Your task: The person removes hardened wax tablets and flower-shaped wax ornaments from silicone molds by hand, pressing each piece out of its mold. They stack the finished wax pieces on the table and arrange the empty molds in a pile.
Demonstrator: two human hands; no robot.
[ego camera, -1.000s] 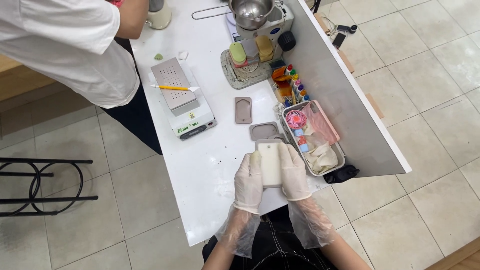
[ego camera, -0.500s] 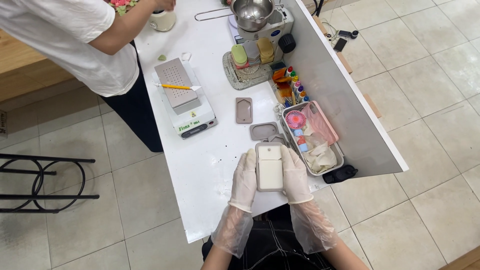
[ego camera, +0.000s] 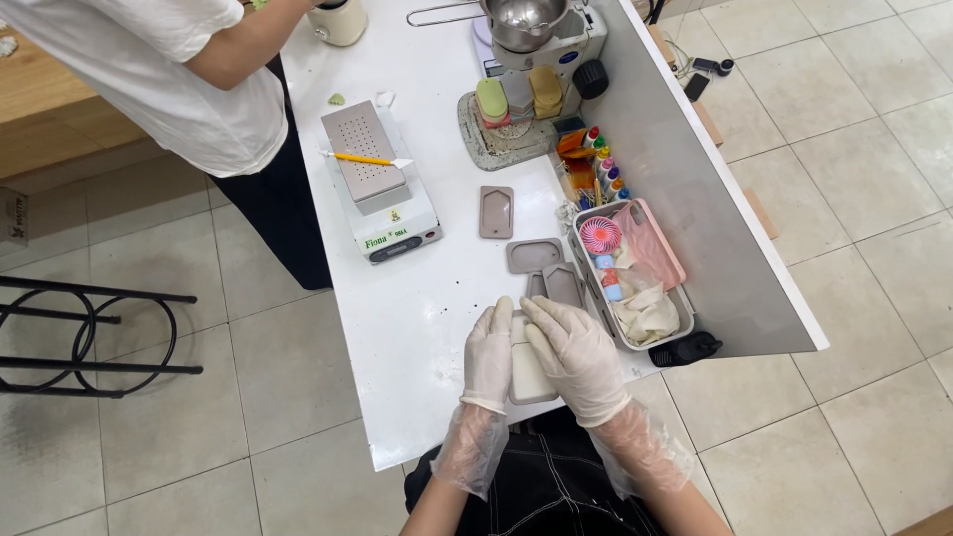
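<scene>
Both hands (ego camera: 536, 359) now cover more of the mould (ego camera: 527, 375).

Both forearms bare, stretched forward from the bottom edge, close together. Left hand (ego camera: 488, 359) in a thin white glove, cuff loose and crinkled past the wrist, fingers straight and pressed together, pointed away from the body, palm turned inward. Right hand (ego camera: 574, 357) gloved likewise, laid flat, palm down, fingers angled up and to the left, tips almost against the left fingers (ego camera: 502, 314). Neither hand curled into a grip.
</scene>
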